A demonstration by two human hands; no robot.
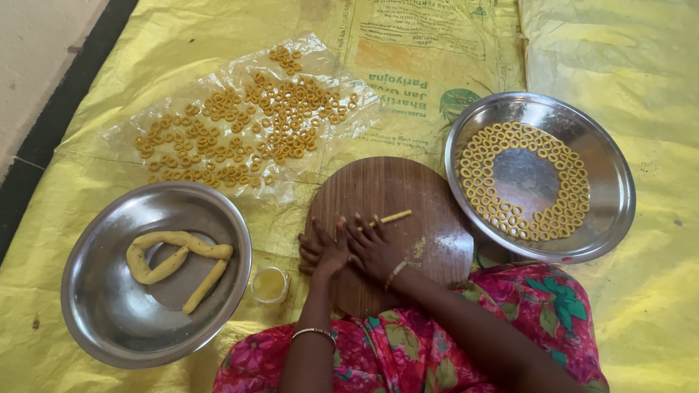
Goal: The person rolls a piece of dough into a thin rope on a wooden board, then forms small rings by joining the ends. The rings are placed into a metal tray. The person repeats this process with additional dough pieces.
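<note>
— What's down on the floor there, biggest first?

— Yellow sheet (pixel 641 218) spread under everything, w/ a printed sack panel in the middle. On it, a clear plastic sheet (pixel 138 131) covered in small dough rings (pixel 255 124), loads of them, loosely scattered.

— And the metal stuff?

— 2 steel vessels. Left one's a deep steel bowl (pixel 95 306) w/ thick dough ropes (pixel 178 255) lying in it (looks like 3 pieces, partly touching). Right one's a wide steel plate (pixel 615 182), w/ shaped rings (pixel 510 149) packed in a neat band round its flat centre.

— Between them?

— Round wooden board (pixel 408 189), right in front of the person, some flour dusted on its right side.

— Hands?

— Both on the board, side by side & touching. Left hand (pixel 320 251) lies palm down, fingers bent, near the board's left edge. Right hand (pixel 375 247) flat, fingers stretched out, pressing on a thin dough strand (pixel 393 217). Neither grips anything; the strand sticks out past the right fingertips toward the board's middle.

— Anything smaller?

— Little glass cup (pixel 270 284) of yellowish liquid, just beside the bowl's rim, near the left wrist. Bangle on each wrist too.
</note>
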